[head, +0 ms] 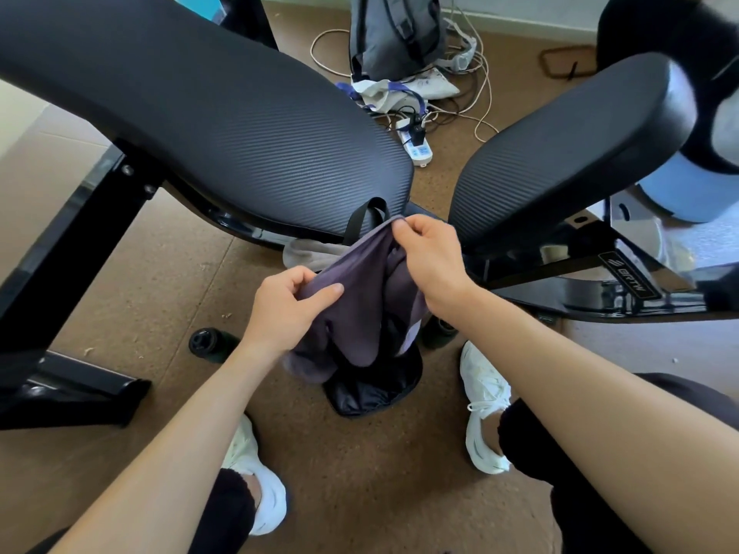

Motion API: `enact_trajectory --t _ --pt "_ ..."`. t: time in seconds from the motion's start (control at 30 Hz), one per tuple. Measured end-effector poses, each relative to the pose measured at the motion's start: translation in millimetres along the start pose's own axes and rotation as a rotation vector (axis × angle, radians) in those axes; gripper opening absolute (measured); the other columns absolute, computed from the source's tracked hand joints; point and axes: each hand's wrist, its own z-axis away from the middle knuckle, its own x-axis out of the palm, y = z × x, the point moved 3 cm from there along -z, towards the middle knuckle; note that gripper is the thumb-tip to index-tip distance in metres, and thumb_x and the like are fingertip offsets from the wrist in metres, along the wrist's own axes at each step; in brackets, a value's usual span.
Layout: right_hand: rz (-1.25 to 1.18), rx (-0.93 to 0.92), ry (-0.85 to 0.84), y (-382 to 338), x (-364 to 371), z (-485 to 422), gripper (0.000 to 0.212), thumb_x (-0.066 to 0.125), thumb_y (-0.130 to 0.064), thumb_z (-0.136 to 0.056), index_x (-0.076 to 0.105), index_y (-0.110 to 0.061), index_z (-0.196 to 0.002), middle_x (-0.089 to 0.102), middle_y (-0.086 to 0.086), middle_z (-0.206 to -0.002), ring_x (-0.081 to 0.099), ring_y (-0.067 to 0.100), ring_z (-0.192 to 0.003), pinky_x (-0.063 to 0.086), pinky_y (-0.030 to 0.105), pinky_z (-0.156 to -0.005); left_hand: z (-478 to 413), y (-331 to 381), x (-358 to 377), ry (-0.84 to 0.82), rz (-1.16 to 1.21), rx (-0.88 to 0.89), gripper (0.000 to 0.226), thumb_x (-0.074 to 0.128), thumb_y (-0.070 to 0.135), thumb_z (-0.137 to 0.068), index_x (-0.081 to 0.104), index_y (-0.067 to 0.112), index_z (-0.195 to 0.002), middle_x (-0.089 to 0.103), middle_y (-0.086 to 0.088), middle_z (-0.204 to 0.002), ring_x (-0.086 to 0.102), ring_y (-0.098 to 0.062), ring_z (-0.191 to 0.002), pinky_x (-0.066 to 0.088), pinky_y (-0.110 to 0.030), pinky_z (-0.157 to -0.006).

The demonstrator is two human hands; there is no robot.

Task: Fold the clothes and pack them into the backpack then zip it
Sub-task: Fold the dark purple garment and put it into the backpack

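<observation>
A dark purple garment hangs between my two hands above the floor. My left hand pinches its lower left edge between thumb and fingers. My right hand grips its top edge, higher up and to the right. Under the garment a black backpack stands on the floor between my feet, its mouth largely hidden by the cloth. A black strap loop shows behind the garment. A pale grey piece of clothing lies on the floor just behind.
Two black padded bench pads on black frames stand left and right of the gap. A dark bottle lies on the floor at left. A grey backpack, cables and a power strip sit farther back.
</observation>
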Motion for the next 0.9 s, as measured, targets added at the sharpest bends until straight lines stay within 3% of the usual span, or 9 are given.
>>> enact_trajectory --t 0.13,0.2,0.27,0.33,0.43,0.57,0.63,0.73,0.9 --pt "-0.121 0.106 0.153 5 -11 -7 0.029 0.058 -0.018 -0.098 0.052 -0.007 -0.072 0.046 0.006 -0.069 0.044 0.019 -0.068 0.04 0.034 -0.067 3 4 -3 0.002 0.004 0.043 0.026 0.081 0.032 -0.086 0.064 0.015 -0.075 0.063 -0.002 -0.067 0.052 -0.008 -0.065 0.045 -0.031 -0.065" --pt "-0.034 0.046 0.029 -2 -7 -1 0.006 0.062 -0.011 -0.091 0.067 -0.013 -0.094 0.061 -0.002 -0.073 0.057 0.009 -0.068 0.049 0.024 -0.069 6 13 -3 0.001 0.026 0.106 0.018 0.079 0.022 -0.089 0.066 0.014 -0.08 0.065 -0.005 -0.071 0.053 -0.006 -0.067 0.045 -0.025 -0.065" --pt "0.071 -0.062 -0.237 -7 3 8 0.052 0.065 -0.004 -0.085 0.061 -0.026 -0.132 0.061 -0.002 -0.068 0.054 0.009 -0.06 0.046 0.019 -0.063 9 23 0 -0.033 0.069 0.178 0.012 0.077 0.012 -0.09 0.07 0.021 -0.087 0.069 0.008 -0.077 0.058 0.0 -0.071 0.046 -0.02 -0.068" --pt "0.121 -0.138 -0.527 -6 16 19 0.069 0.068 -0.001 -0.085 0.051 -0.027 -0.147 0.057 0.006 -0.065 0.045 0.014 -0.06 0.039 0.026 -0.06 11 31 3 -0.111 0.104 0.258 0.028 0.074 -0.001 -0.089 0.073 0.026 -0.096 0.073 0.018 -0.087 0.063 0.004 -0.08 0.048 -0.016 -0.075" --pt "0.144 -0.209 -0.719 -6 23 27 0.056 0.067 0.002 -0.086 0.061 -0.021 -0.137 0.07 0.011 -0.081 0.051 0.011 -0.063 0.043 0.025 -0.063 13 37 7 -0.179 0.076 0.328 0.045 0.072 -0.013 -0.083 0.072 0.028 -0.101 0.074 0.026 -0.094 0.065 0.007 -0.089 0.046 -0.011 -0.081" --pt "0.334 -0.277 -0.623 -5 21 20 0.012 0.077 -0.017 -0.087 0.073 -0.009 -0.095 0.072 0.016 -0.076 0.057 0.013 -0.061 0.048 0.036 -0.064 13 31 3 -0.2 0.091 0.297 0.019 0.071 0.016 -0.081 0.074 0.022 -0.099 0.074 0.007 -0.091 0.065 -0.004 -0.083 0.049 -0.02 -0.075" --pt "0.434 -0.317 -0.524 -2 19 15 0.017 0.08 -0.026 -0.085 0.07 -0.012 -0.084 0.071 0.012 -0.073 0.061 0.018 -0.062 0.05 0.039 -0.065 10 24 0 -0.198 0.118 0.213 0.013 0.066 0.033 -0.084 0.074 0.025 -0.09 0.071 -0.004 -0.083 0.061 -0.009 -0.077 0.047 -0.028 -0.072" --pt "0.446 -0.354 -0.433 -3 17 13 0.017 0.08 -0.022 -0.084 0.065 -0.018 -0.076 0.064 -0.001 -0.065 0.052 0.005 -0.058 0.043 0.026 -0.061 2 10 -2 -0.213 0.049 0.067 0.012 0.067 0.038 -0.082 0.07 0.029 -0.074 0.065 0.008 -0.068 0.056 -0.005 -0.068 0.045 -0.029 -0.069" --pt "0.417 -0.347 -0.271 -7 9 9 0.012 0.075 -0.019 -0.086 0.066 -0.012 -0.082 0.07 0.007 -0.072 0.059 0.011 -0.065 0.051 0.038 -0.07 4 -6 -4 -0.359 -0.117 -0.063 0.049 0.074 0.06 -0.066 0.074 0.016 -0.086 0.073 0.003 -0.081 0.063 -0.011 -0.076 0.054 -0.046 -0.078"
